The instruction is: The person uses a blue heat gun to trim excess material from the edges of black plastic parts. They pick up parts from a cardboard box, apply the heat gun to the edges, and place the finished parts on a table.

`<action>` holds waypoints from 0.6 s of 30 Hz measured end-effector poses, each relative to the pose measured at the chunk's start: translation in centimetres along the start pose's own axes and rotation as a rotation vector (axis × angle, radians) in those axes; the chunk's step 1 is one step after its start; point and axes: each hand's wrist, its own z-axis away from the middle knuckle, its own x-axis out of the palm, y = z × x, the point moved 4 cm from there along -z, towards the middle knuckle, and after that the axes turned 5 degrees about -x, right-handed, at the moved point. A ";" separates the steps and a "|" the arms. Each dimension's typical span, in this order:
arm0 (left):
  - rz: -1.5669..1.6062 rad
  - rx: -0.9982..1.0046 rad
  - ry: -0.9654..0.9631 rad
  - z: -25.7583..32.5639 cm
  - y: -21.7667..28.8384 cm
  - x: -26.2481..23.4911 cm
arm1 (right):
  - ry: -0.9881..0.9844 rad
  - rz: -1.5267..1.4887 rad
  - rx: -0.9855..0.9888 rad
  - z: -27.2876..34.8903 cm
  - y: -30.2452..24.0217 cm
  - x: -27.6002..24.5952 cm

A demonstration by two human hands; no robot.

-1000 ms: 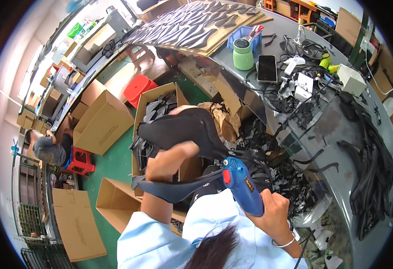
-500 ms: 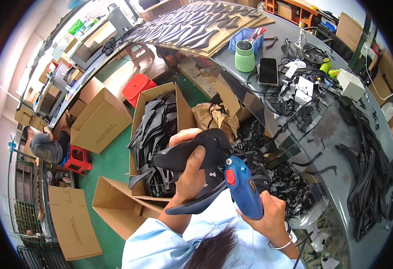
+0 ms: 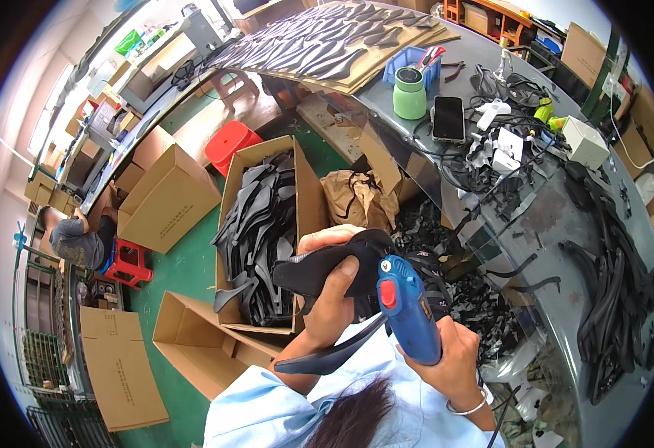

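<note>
My left hand [image 3: 332, 299] is closed on a curved black padded piece [image 3: 308, 275], thumb on the near face and fingers behind its upper edge. Another dark curved strip [image 3: 330, 360] hangs below that hand, against my light blue clothing; whether it joins the held piece I cannot tell. Wrapped round its handle, my right hand [image 3: 450, 358] holds a blue handheld electric cutter [image 3: 410, 321] with a red button. The tool's head is at the right edge of the black piece. Its cutting part is hidden from view.
Left of my hands, a cardboard box [image 3: 308, 201] holds many black curved pieces. Black scraps [image 3: 484, 321] lie below the grey table [image 3: 536, 246]. That table carries a green bottle [image 3: 410, 95], a phone [image 3: 448, 118] and black strips [image 3: 611, 276]. A person [image 3: 79, 240] sits far left.
The black piece and my left hand have moved slightly right and down, and the piece has turned a little. The cutter stays almost in place at its edge.
</note>
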 end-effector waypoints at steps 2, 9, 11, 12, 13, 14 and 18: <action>0.028 -0.043 0.015 0.1 0.3 0.0 | 0.013 0.092 -0.041 0.0 -0.1 -0.1; -0.271 -0.199 -0.164 -0.3 1.0 -0.7 | 0.024 0.197 -0.084 0.3 0.0 -0.5; -0.433 -0.203 -0.247 -0.4 1.2 -1.0 | 0.013 0.182 -0.092 0.3 -0.1 -0.5; -0.514 -0.206 -0.289 -0.4 1.3 -1.1 | 0.011 0.165 -0.096 0.3 -0.2 -0.6; -0.459 -0.273 -0.341 -0.5 1.5 -0.7 | 0.009 0.150 -0.099 0.2 -0.3 -0.6; -0.418 -0.281 -0.351 -0.5 1.4 -0.8 | 0.007 0.134 -0.102 0.2 -0.3 -0.6; -0.390 -0.294 -0.430 -0.4 0.6 -0.9 | -0.033 0.067 -0.073 0.7 -0.3 -0.5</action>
